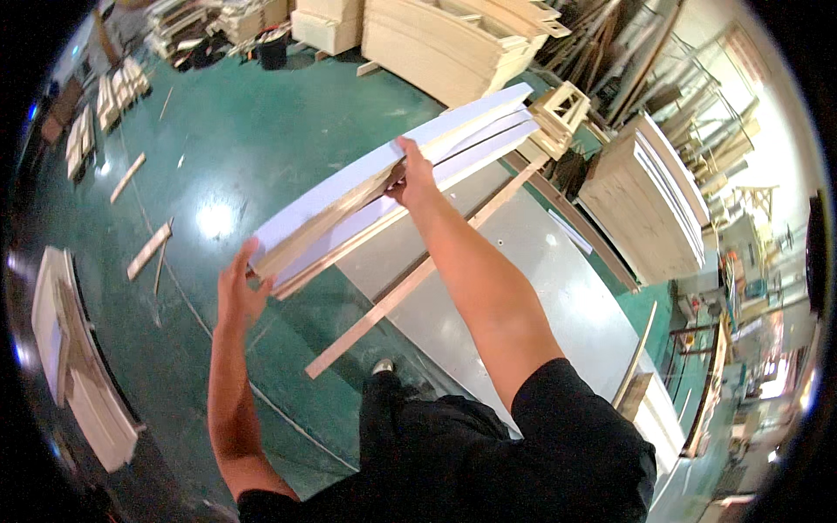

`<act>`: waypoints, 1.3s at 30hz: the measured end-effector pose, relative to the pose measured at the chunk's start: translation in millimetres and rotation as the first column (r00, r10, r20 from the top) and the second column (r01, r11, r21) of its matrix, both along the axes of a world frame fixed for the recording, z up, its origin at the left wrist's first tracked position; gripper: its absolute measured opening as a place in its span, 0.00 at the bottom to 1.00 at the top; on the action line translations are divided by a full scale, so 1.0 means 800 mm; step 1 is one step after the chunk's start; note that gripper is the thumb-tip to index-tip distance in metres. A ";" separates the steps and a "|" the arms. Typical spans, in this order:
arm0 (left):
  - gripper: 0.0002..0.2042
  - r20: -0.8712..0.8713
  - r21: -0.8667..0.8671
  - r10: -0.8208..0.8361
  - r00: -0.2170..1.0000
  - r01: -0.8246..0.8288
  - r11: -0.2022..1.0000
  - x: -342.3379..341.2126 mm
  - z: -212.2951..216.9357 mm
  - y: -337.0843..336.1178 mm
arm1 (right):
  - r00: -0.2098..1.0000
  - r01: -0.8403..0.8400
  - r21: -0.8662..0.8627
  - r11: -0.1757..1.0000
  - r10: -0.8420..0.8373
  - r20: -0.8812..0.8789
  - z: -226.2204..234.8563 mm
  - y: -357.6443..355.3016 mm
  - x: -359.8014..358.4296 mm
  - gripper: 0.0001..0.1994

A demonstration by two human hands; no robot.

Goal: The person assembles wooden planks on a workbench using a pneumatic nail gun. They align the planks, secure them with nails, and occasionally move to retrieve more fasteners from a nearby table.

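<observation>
Green floor point(261, 131); both hands grip panel stack point(392, 187), fingertips hidden.

Both arms outstretched, left hand point(237, 292) and right hand point(410, 179) clenched

The green floor point(261, 113) is lying open ahead and to the left, giving the widest room to pass. Loose wood strips point(148, 251) are lying scattered on it, well apart. The bundle of curved white boards point(392, 187) is spanning the space between the left hand point(237, 292) and the right hand point(411, 179), blocking the middle. Just below it, a grey table point(540, 279) with a long batten point(418, 275) lying across it is closing off the right. Stacked curved panels point(453, 44) are walling the far side, and a plywood stack point(645, 200) is crowding the right edge.
</observation>
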State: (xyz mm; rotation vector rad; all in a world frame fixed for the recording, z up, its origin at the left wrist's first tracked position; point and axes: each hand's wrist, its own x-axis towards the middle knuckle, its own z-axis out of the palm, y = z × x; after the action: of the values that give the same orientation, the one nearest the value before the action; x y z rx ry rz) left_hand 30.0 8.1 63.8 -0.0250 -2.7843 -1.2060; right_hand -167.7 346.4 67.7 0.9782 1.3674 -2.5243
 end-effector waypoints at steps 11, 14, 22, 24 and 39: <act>0.35 -0.040 -0.098 -0.147 0.988 0.142 0.985 0.156 -0.055 0.063 | 0.972 0.227 -0.043 0.973 -0.229 -0.058 0.029 0.114 0.251 0.48; 0.36 0.026 0.245 -0.227 0.974 0.214 0.946 0.204 -0.096 0.133 | 0.932 0.361 0.075 0.930 -0.362 -0.002 0.007 0.177 0.332 0.52; 0.40 0.152 0.590 -0.518 0.842 0.343 0.731 0.272 -0.188 0.239 | 0.754 0.517 0.353 0.779 -0.610 0.242 -0.049 0.275 0.472 0.52; 0.41 0.224 0.572 -0.579 0.784 0.376 0.729 0.283 -0.177 0.240 | 0.711 0.546 0.368 0.753 -0.648 0.272 -0.064 0.276 0.494 0.51; 0.50 0.495 0.815 -0.699 0.516 0.004 0.580 0.243 -0.178 0.268 | 0.536 -0.173 0.630 0.757 -0.465 0.705 -0.124 0.297 0.491 0.66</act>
State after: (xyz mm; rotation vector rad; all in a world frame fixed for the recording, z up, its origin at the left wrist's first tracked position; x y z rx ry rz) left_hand 224.5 222.5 -78.5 -0.0905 -2.6005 -3.1219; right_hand 224.9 584.1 -31.9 2.1398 1.7693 -1.1207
